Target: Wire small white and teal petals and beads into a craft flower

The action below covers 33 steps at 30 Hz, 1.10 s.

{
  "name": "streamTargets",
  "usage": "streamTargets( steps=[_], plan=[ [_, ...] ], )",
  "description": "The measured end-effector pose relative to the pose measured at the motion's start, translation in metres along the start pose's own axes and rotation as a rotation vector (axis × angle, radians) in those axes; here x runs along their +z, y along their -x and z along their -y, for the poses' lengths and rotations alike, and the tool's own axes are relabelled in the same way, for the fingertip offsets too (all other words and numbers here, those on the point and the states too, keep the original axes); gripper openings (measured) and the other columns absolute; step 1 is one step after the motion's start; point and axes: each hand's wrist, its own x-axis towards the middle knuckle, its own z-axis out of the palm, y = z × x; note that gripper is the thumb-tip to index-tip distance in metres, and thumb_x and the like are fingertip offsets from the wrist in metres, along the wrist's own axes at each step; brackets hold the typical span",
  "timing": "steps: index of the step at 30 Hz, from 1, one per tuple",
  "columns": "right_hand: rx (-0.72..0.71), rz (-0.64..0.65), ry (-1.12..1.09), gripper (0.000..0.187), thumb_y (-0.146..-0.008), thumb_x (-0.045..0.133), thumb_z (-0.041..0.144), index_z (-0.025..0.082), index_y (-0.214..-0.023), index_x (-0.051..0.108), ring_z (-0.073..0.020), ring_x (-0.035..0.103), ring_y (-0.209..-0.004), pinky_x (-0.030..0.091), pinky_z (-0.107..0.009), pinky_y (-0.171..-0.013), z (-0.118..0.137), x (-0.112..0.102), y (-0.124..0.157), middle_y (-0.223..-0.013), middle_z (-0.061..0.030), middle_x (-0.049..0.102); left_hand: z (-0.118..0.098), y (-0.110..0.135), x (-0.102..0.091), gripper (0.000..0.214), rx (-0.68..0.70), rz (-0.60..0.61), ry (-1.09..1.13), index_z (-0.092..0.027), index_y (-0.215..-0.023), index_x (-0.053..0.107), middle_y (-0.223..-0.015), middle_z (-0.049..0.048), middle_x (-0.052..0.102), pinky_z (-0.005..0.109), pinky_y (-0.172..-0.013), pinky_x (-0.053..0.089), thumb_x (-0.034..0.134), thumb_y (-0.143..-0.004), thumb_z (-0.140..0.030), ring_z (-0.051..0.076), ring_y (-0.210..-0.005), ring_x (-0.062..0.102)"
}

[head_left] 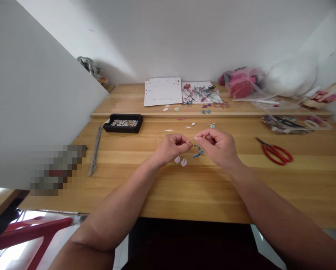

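Note:
My left hand (176, 147) and my right hand (217, 145) come close together above the middle of the wooden table. Thumb and forefinger of each are pinched; anything between them is too fine to make out. Just under the gap between them is a small blue curved ornament (197, 151); whether it hangs from my fingers or lies on the table I cannot tell. Two white leaf-shaped pieces (184, 162) rest on the wood below my left hand. Beyond my fingers lie more small white cut pieces (193, 123) and a small green piece (212, 126).
Red-handled scissors (277, 153) lie at right. A black tray (123, 129) of beads and a bundle of grey wire (95, 152) are at left. On the raised back shelf are white sheets (162, 92), colourful flower ornaments (201, 93) and bags (242, 84). A clear box (295, 123) holds tools.

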Motion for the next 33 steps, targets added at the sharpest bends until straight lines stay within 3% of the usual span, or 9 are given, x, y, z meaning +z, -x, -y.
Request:
streamTargets(
  steps=[4, 9, 16, 22, 25, 29, 33],
  plan=[
    [0.164, 0.057, -0.152, 0.020, -0.077, 0.073, 0.039, 0.019, -0.077, 0.071, -0.0104, 0.038, -0.054, 0.030, -0.027, -0.052, -0.012, 0.004, -0.008, -0.058, 0.0038, 0.048, -0.002, 0.002, 0.000, 0.021, -0.022, 0.052, 0.108, -0.014, -0.075, 0.068, -0.064, -0.0008, 0.060, 0.023, -0.055, 0.037, 0.078, -0.073, -0.033, 0.008, -0.056, 0.048],
    [0.526, 0.147, -0.524, 0.028, -0.061, 0.083, 0.037, 0.019, -0.071, 0.064, -0.0051, 0.031, -0.043, 0.021, -0.023, -0.042, -0.017, 0.015, -0.007, -0.056, 0.0055, 0.051, -0.004, -0.002, 0.002, 0.023, 0.012, -0.041, 0.279, -0.015, -0.072, 0.066, -0.063, -0.0012, 0.060, 0.024, -0.058, 0.040, 0.080, -0.070, -0.034, 0.007, -0.056, 0.048],
    [0.604, 0.301, -0.726, 0.031, -0.065, 0.086, 0.035, 0.019, -0.066, 0.060, -0.0045, 0.036, -0.044, 0.033, -0.020, -0.042, -0.008, 0.023, 0.006, -0.055, 0.0054, 0.054, -0.001, -0.007, 0.001, 0.026, 0.075, -0.288, 0.322, -0.014, -0.073, 0.065, -0.064, -0.0022, 0.060, 0.024, -0.061, 0.040, 0.079, -0.070, -0.036, 0.007, -0.058, 0.048],
    [0.511, 0.286, -0.629, 0.030, -0.069, 0.083, 0.039, 0.019, -0.066, 0.060, -0.0066, 0.039, -0.045, 0.038, -0.024, -0.043, -0.002, 0.024, 0.009, -0.059, 0.0033, 0.058, 0.003, -0.007, -0.001, 0.023, 0.130, -0.387, 0.141, -0.014, -0.077, 0.067, -0.068, -0.0021, 0.060, 0.024, -0.061, 0.039, 0.076, -0.074, -0.035, 0.008, -0.060, 0.049],
    [0.308, 0.214, -0.386, 0.023, -0.077, 0.076, 0.037, 0.019, -0.069, 0.063, -0.0077, 0.039, -0.047, 0.033, -0.025, -0.045, -0.001, 0.020, 0.010, -0.058, 0.0037, 0.054, 0.003, -0.008, -0.002, 0.023, 0.101, -0.371, 0.062, -0.014, -0.076, 0.067, -0.067, -0.0021, 0.060, 0.023, -0.058, 0.036, 0.075, -0.075, -0.036, 0.008, -0.059, 0.048],
    [-0.050, 0.053, -0.013, 0.013, -0.084, 0.069, 0.028, 0.018, -0.075, 0.069, -0.0083, 0.036, -0.051, 0.029, -0.026, -0.050, 0.001, 0.011, 0.009, -0.055, 0.0052, 0.046, 0.005, -0.007, -0.001, 0.022, 0.056, -0.243, -0.002, -0.014, -0.072, 0.066, -0.064, -0.0021, 0.059, 0.023, -0.057, 0.036, 0.075, -0.074, -0.034, 0.008, -0.058, 0.047],
    [-0.137, -0.019, 0.021, 0.012, -0.087, 0.068, 0.028, 0.018, -0.081, 0.071, -0.0083, 0.032, -0.051, 0.027, -0.026, -0.050, -0.002, 0.004, 0.003, -0.054, 0.0067, 0.039, 0.002, -0.003, 0.001, 0.024, -0.003, -0.081, 0.032, -0.013, -0.075, 0.067, -0.065, -0.0007, 0.060, 0.023, -0.057, 0.036, 0.076, -0.074, -0.035, 0.008, -0.057, 0.048]
  ],
)
